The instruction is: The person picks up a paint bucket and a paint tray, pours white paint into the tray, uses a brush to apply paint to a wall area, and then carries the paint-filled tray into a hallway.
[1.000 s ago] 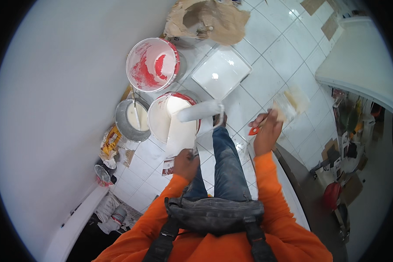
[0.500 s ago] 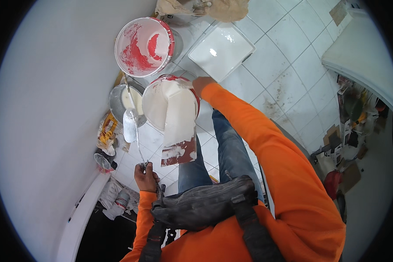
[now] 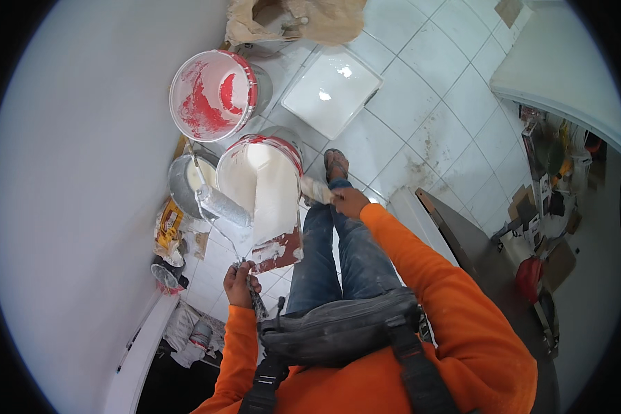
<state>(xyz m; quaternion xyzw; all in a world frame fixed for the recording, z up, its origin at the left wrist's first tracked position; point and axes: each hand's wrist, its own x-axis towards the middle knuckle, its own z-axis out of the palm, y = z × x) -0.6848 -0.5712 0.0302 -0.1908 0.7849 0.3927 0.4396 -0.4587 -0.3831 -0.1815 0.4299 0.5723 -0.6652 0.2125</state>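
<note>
My left hand [image 3: 240,284] is closed round the handle of a paint roller. The roller's white-coated sleeve [image 3: 226,208] hangs tilted between a grey bucket and the paint bucket. In my right hand [image 3: 350,201] is a flat paintbrush [image 3: 316,188], its pale bristles pointing left, just right of the paint bucket. That bucket [image 3: 296,153] has a red-smeared rim and white paint on its inner wall. Out of it toward me leans a flat board [image 3: 283,252], mostly covered in white paint, its near end bare red-brown. My left fingers are close to the board's near corner; touching, I cannot tell.
Farther off stands another white bucket [image 3: 186,96] with red smears inside. The grey bucket [image 3: 179,183] holds pale liquid, with a stick across it. A white rectangular lid or tray [image 3: 331,93] and brown paper [image 3: 331,21] lie on the tiles. A wall [image 3: 83,172] rises on the left.
My right hand has drawn the brush off the paint bucket's rim, toward me and right. The roller sleeve has swung from nearly upright to slanted, closer to the board. My foot has come into view.
</note>
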